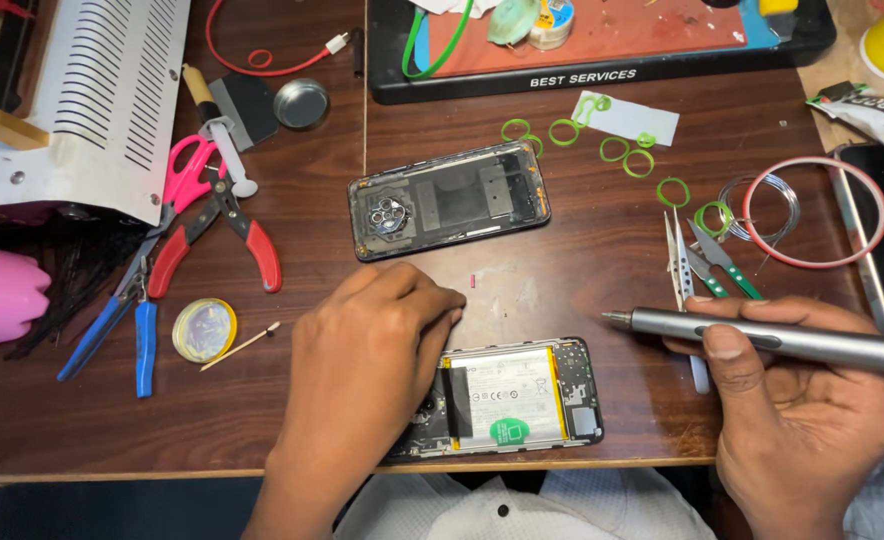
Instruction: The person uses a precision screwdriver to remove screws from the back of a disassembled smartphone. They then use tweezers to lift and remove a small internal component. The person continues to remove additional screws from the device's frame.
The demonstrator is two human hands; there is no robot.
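Lying near the counter's (582, 250) front edge, the opened phone (512, 395) runs lengthwise left to right under the left hand (367, 360), which presses flat on its left end. The right hand (802, 420), further right, grips a grey pen-shaped screwdriver (762, 335), tip pointing left above the phone's right end.

The left hand (367, 365) presses down on the opened phone (517, 397) near the tabletop (582, 260) edge. Right of the phone, the right hand (792, 420) holds a grey electric screwdriver (762, 337). Beyond the phone lies its detached back cover (449, 198).
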